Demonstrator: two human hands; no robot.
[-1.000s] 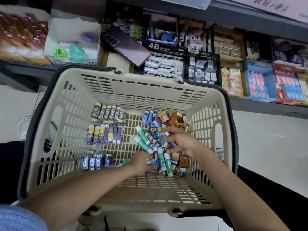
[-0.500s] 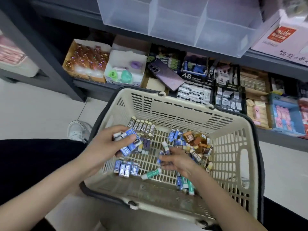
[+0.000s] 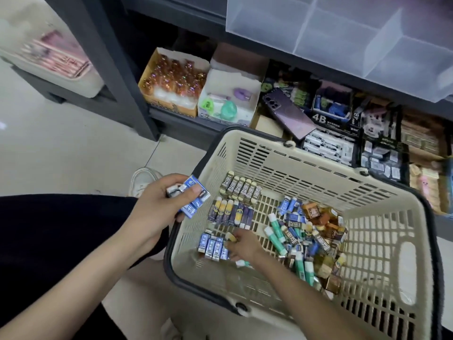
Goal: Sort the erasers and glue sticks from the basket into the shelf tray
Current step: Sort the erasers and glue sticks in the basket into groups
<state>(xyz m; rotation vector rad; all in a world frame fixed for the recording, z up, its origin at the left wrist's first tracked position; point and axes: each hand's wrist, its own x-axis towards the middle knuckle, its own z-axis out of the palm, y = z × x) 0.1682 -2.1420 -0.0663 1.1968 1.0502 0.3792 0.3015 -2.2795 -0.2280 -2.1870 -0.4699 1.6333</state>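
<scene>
Head camera, lower centre: I see the right hand inside the beige slotted plastic basket, fingertips pinching a small yellow-capped eraser beside a row of blue-and-white erasers. Just left of the rim, the left hand grips a handful of blue-wrapped erasers. Mid-right lie heaped green-and-white glue sticks. At upper right, farthest off, sits the clear divided plastic shelf tray.

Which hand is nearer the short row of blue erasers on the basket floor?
Right. The right hand lies beside the row inside the basket; the left hand holds other erasers at its rim.
</scene>
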